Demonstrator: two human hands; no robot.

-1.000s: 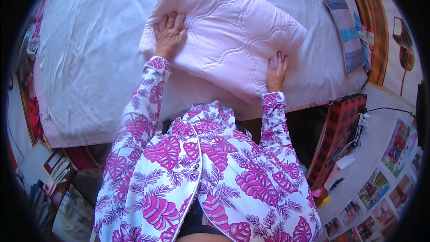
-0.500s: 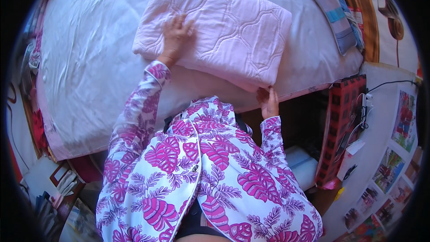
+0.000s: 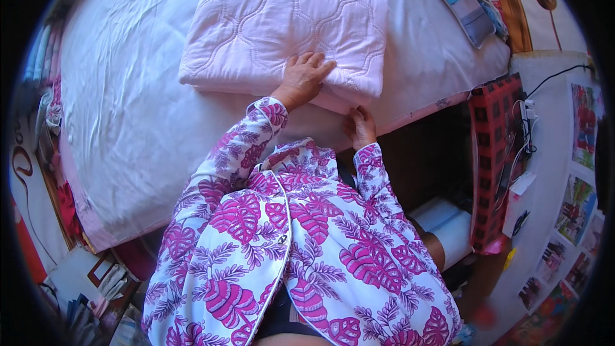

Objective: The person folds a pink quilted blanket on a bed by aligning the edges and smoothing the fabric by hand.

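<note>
A pale pink quilt, folded into a thick rectangle, lies on the bed with its stitched curving pattern facing up. My left hand rests flat on top of it near the front edge, fingers spread. At the quilt's near right corner, my right hand has its fingers bent around the edge, gripping it from below and in front. Part of those fingertips is hidden by the fabric.
The bed's white sheet spreads under and around the quilt. A blue-grey pillow lies at the far right. Beyond the bed's right edge stands a red and black checked piece with cables beside it.
My left hand has slid right and nearer across the quilt's top. The quilt has turned slightly and lies straighter, and my right hand has shifted left along with its corner.
</note>
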